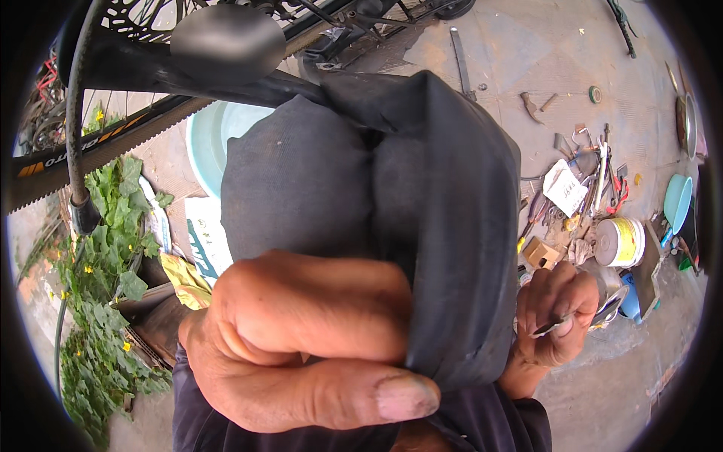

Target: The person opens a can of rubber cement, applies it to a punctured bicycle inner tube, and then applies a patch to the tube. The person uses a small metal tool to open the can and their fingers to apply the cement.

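Note:
A black rubber inner tube [467, 226], puffed out and folded into thick bulges, fills the middle of the view close up. My left hand [301, 331] grips its near end, fingers bent behind and thumb lying along the bottom edge. To the right of the tube, and apart from it, is my right hand [553, 313]. Its fingers are curled against the thumb, with a small dark-edged bit at the thumb tip that is too small to name. The tube's far end runs up beside a bicycle's black frame [135, 68].
A bicycle tyre [113, 139] crosses the upper left. Behind the tube stands a pale green basin [207, 143]. Leafy plants [105, 301] grow at left. On the floor at right lie a hammer [532, 108], scattered hand tools, a white bucket [621, 241] and a turquoise scoop [677, 202].

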A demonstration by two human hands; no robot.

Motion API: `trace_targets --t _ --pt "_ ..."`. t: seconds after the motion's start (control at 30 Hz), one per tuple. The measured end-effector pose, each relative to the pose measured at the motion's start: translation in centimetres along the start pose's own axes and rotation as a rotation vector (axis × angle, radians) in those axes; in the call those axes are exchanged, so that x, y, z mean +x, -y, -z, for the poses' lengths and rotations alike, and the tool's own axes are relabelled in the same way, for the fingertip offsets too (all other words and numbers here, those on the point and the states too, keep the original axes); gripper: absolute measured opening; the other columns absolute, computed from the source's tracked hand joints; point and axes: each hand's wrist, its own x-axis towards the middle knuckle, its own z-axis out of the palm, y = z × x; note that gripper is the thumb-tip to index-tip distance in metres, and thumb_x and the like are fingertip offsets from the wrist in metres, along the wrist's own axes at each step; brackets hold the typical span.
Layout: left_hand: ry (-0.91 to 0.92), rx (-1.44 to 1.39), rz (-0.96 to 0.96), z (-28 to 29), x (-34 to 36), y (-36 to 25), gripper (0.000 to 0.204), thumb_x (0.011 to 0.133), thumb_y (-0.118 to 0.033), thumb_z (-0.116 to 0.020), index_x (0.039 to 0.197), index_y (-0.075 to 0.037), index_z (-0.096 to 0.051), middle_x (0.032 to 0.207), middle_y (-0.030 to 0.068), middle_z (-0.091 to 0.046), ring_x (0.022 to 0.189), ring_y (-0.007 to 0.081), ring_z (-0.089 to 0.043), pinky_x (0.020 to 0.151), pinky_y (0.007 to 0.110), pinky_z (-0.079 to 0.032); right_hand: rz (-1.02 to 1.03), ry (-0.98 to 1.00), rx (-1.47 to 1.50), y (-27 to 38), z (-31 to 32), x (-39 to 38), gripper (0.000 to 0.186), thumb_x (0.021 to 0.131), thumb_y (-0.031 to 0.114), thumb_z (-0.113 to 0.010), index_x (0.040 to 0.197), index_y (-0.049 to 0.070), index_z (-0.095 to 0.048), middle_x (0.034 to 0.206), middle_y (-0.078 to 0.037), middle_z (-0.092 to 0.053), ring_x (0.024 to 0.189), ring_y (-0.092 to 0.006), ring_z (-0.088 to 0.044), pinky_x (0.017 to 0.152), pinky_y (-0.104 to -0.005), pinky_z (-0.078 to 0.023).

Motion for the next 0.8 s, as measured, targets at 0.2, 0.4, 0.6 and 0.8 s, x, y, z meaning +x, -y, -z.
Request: trace_targets --t 0.2,0.4,0.6,0.8 --pt "-0.372 -0.022 0.355 -2.0 -0.4 -1.6 0.030 0.080 -0.013 -0.075 0.068 0.010 -0.061 0.061 0.0154 -0.061 0.051 0.0172 -0.055 0.055 0.034 -0.045 0.086 -0.034 -0.084 1.2 -1.9 0.1 0.020 0.083 0.009 -0.073 0.086 -0.001 -0.055 0.077 -0.011 -0.053 0.058 -0.0148 -0.048 0.050 -0.0249 -0.041" --pt "-0.383 -0.159 0.136 -1.8 -1.0 -0.2 0.016 0.088 -0.010 -0.070 0.080 0.004 -0.069 0.069 0.0035 -0.063 0.062 0.0072 -0.054 0.063 0.023 -0.045 0.231 0.061 -0.247 1.6 -4.3 0.2 0.018 0.091 0.007 -0.066 0.105 -0.003 -0.059 0.088 -0.011 -0.058 0.058 -0.0110 -0.047 0.047 -0.0227 -0.038" --pt "-0.396 -0.076 0.091 -1.4 -1.4 1.4 0.027 0.091 -0.019 -0.071 0.071 0.000 -0.067 0.061 -0.0005 -0.054 0.058 0.0076 -0.048 0.057 0.023 -0.036 0.324 0.027 -0.296 1.7 -6.2 0.4 0.013 0.090 0.004 -0.067 0.101 -0.002 -0.063 0.091 -0.013 -0.065 0.055 -0.0095 -0.049 0.048 -0.0218 -0.039" --pt "-0.434 -0.073 0.100 -1.6 -1.3 1.8 0.031 0.091 -0.023 -0.071 0.068 -0.004 -0.065 0.060 -0.0022 -0.052 0.057 0.0055 -0.048 0.052 0.022 -0.034 0.207 -0.053 -0.333 1.7 -8.2 0.5 0.011 0.088 0.001 -0.068 0.098 -0.002 -0.065 0.078 -0.008 -0.066 0.049 -0.0063 -0.048 0.043 -0.0190 -0.035"
